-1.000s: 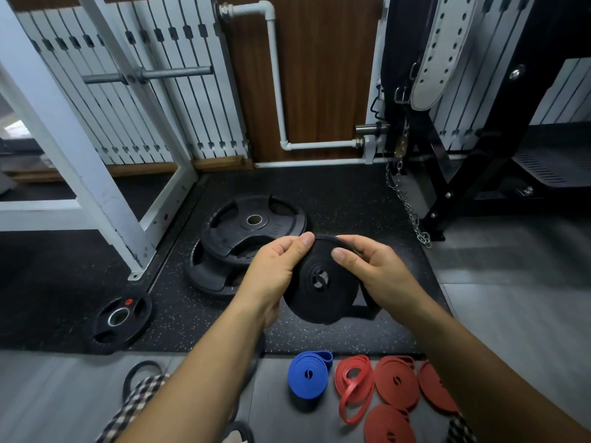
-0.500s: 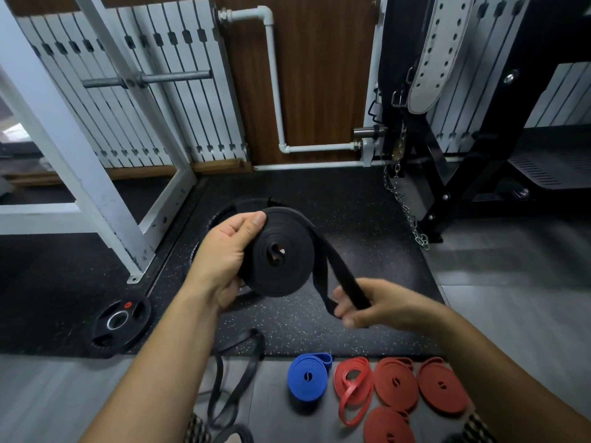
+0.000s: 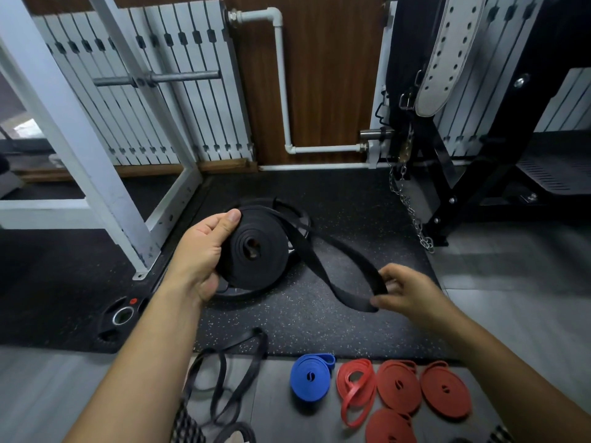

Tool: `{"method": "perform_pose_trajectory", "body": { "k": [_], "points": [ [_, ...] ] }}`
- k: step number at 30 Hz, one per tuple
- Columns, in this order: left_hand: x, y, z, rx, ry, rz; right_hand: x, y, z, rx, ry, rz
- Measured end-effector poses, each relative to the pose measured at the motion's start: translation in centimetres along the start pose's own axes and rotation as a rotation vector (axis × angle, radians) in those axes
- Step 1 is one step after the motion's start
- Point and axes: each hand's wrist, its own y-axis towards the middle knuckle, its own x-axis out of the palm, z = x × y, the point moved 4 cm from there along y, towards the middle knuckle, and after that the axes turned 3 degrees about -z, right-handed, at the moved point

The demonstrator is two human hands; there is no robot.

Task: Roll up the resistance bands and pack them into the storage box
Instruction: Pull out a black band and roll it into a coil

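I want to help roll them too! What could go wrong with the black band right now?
The left hand grips the black roll by its rim, so the coil might spring loose. The right hand pinches the loose tail; if it slips, the tail could drop and unwind.

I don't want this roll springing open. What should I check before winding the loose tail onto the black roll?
1. Left hand grips the black roll: ok.
2. Right hand pinches the loose tail: ok.
3. Tail's two strands lying flat together: not ok, they gape apart.
4. Unrolled black bands on the floor clear of the tail: ok.
5. Storage box within reach: cannot tell, none in view.
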Motion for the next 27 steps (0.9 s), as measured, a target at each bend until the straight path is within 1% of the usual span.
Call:
{"method": "perform_pose_trajectory", "body": {
  "k": [2, 3, 5, 7, 8, 10, 11, 15, 17, 18, 19, 21, 22, 24, 27],
  "points": [
    [0.1, 0.0, 0.0, -0.003, 0.006, -0.005, -1.0, -0.2, 0.2, 0.064, 0.121, 0.194],
    [0.2, -0.1, 0.0, -0.001, 0.017, -0.008, -1.6, -0.3, 0.3, 0.089, 0.139, 0.288],
    [0.6, -0.3, -0.2, 0.001, 0.046, -0.021, -2.7, -0.6, 0.3, 0.102, 0.023, 0.409],
    [1.1, -0.6, -0.4, -0.009, 0.06, -0.043, -2.9, -0.7, 0.3, 0.076, -0.179, 0.436],
    [1.3, -0.7, -0.5, -0.009, 0.079, -0.051, -2.6, -0.7, 0.4, 0.063, -0.266, 0.412],
    [1.5, -0.8, -0.5, 0.016, 0.15, -0.075, -1.9, -0.6, 0.4, 0.087, -0.392, 0.289],
    [1.6, -0.9, -0.4, 0.032, 0.182, -0.084, -1.6, -0.7, 0.4, 0.131, -0.419, 0.206],
    [2.2, -1.2, 0.0, 0.123, 0.302, -0.125, -0.3, -1.8, 0.4, 0.309, -0.455, -0.255],
    [2.7, -1.5, 0.1, 0.174, 0.41, -0.175, 0.6, -2.1, 0.4, 0.285, -0.456, -0.425],
    [3.1, -1.6, 0.0, 0.189, 0.463, -0.208, 1.0, -2.0, 0.0, 0.232, -0.375, -0.449],
    [3.5, -1.8, -0.1, 0.199, 0.507, -0.25, 1.3, -1.8, -0.8, 0.169, -0.227, -0.428],
    [4.6, -2.1, -0.5, 0.24, 0.612, -0.34, 1.7, -1.3, -3.0, 0.004, 0.12, -0.318],
    [5.2, -2.3, -0.7, 0.263, 0.68, -0.383, 1.8, -1.0, -4.0, -0.078, 0.249, -0.271],
    [6.2, -2.6, -1.2, 0.279, 0.771, -0.443, 2.2, -0.5, -5.6, -0.185, 0.425, -0.24],
    [6.3, -2.6, -1.4, 0.261, 0.76, -0.453, 2.3, -0.1, -6.7, -0.211, 0.569, -0.222]
  ]
}}
